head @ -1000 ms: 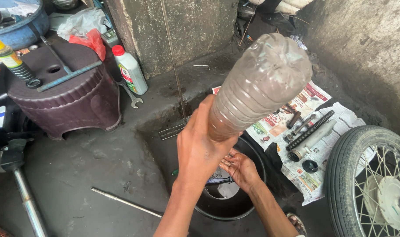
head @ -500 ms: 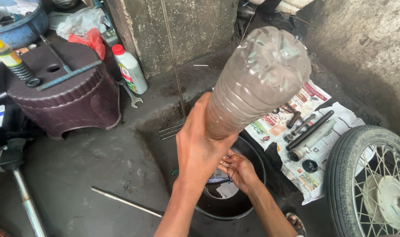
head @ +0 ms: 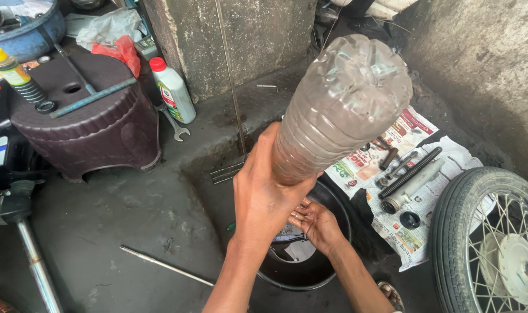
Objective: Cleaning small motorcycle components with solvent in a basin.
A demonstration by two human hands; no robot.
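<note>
Little has shifted over the last second: the upturned bottle [head: 339,110] leans a touch further toward the camera, and both hands stay over the basin.

From the left, a dark plastic stool [head: 84,124] carries a blue rod [head: 93,97] and a yellow-capped bottle [head: 11,75]. A white bottle with a red cap [head: 174,93] stands against the concrete pillar, with a spanner [head: 174,124] on the floor beside it, and a thin metal rod [head: 165,265] lies loose on the concrete nearer the viewer.

The left hand [head: 264,197] has its grip wrapped tight round the neck end of the big clear plastic bottle, which is held mouth down and tilted, murky liquid inside. The right hand [head: 316,223] sits cupped and open just under the mouth, holding nothing that I can make out. Both hang over the black basin [head: 333,200].

I judge the risk to be the pour itself. The bottle is heavy and held only at the narrow end, and the hand looks wet, so it could slip or swing. The liquid could then miss the basin and run over the newspaper [head: 423,191] with its spring [head: 412,173] and small parts [head: 391,156] just beside it.

The floor is rough, stained concrete, sunken where the basin sits. A spoked wheel [head: 496,243] stands at the far right, bare concrete walls behind.
</note>
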